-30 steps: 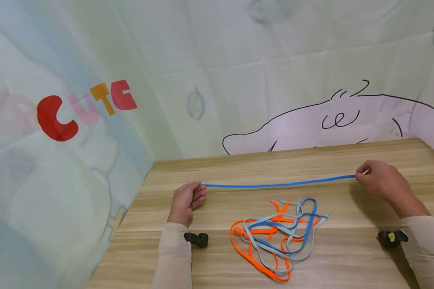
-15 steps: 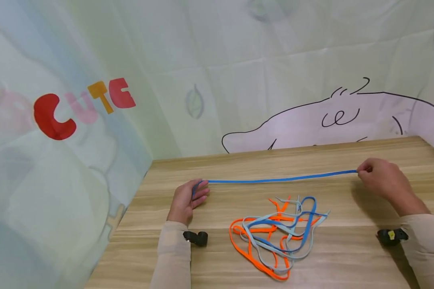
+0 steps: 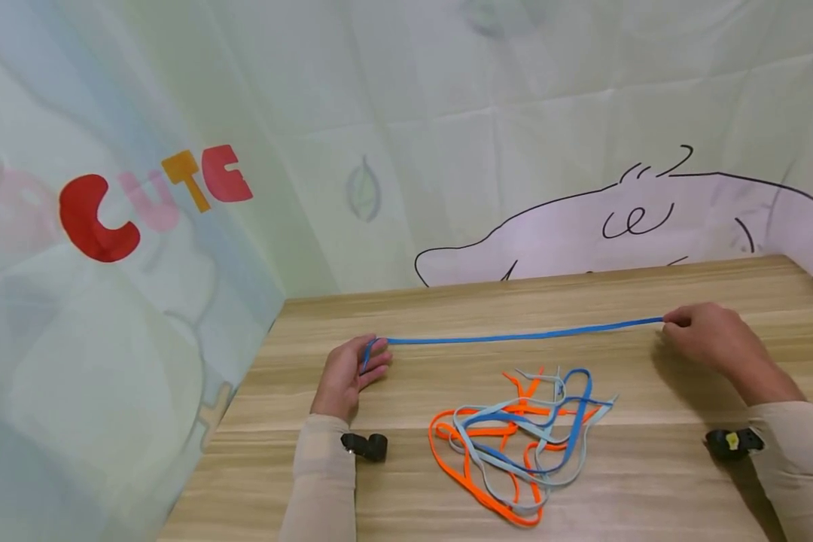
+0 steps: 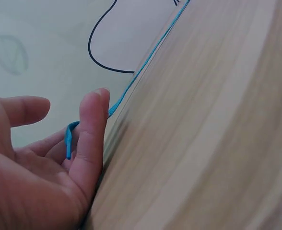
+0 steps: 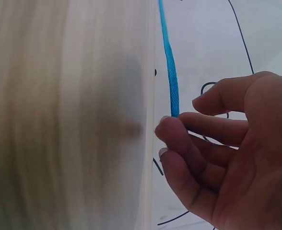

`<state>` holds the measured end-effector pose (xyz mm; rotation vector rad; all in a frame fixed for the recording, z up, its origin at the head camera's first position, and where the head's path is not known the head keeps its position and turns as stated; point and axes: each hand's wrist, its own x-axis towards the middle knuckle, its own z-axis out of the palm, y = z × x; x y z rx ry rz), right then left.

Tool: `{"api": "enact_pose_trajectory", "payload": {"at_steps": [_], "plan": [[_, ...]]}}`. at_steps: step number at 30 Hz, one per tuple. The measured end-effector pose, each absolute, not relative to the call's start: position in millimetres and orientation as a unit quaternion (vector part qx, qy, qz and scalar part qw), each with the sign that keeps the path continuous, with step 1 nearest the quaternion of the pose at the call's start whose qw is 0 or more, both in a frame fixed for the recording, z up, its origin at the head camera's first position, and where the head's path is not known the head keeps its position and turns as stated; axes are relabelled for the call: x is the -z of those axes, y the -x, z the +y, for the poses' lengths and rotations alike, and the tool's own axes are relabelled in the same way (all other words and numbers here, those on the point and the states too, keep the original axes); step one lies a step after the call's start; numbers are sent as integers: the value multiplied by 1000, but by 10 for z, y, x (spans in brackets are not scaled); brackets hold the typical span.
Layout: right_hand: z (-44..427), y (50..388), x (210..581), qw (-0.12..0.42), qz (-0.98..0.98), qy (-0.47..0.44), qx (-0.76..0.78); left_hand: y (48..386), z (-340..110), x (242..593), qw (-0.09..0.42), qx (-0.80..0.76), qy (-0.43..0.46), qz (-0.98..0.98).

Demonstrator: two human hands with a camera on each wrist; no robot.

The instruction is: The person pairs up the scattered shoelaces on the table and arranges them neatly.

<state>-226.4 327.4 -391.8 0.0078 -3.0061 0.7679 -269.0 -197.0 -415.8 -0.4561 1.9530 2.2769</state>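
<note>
A flat, bright blue lace (image 3: 515,338) stretches nearly straight between two hands just above the surface (image 3: 400,497), its weave finely ribbed, one narrow tip dangling over the left hand (image 3: 347,373). That hand's fingers are loosely extended, thumb apart, the lace running between them; the right hand (image 3: 714,335) has curled fingers gripping the other end. The surface is streaky, pale wood grain. Nearer the person lies a tangle of orange laces (image 3: 477,492), pale grey-blue laces (image 3: 601,414) and a darker blue lace (image 3: 578,421), overlapping one another. Behind hangs a creased, printed cloth (image 3: 413,90).
</note>
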Motion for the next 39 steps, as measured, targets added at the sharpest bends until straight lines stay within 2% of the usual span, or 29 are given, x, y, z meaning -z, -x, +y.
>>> {"api": "enact_pose_trajectory", "payload": {"at_steps": [16, 28, 39], "plan": [[3272, 2301, 3936, -27, -973, -20, -228, 2664, -1995, 4146, 49, -765, 146, 626], [3291, 2312, 3929, -27, -977, -22, -211, 2671, -2036, 4137, 16, -791, 153, 592], [3255, 2298, 3948, -21, -976, -35, -213, 2651, -2065, 4130, 14, -809, 98, 579]]}}
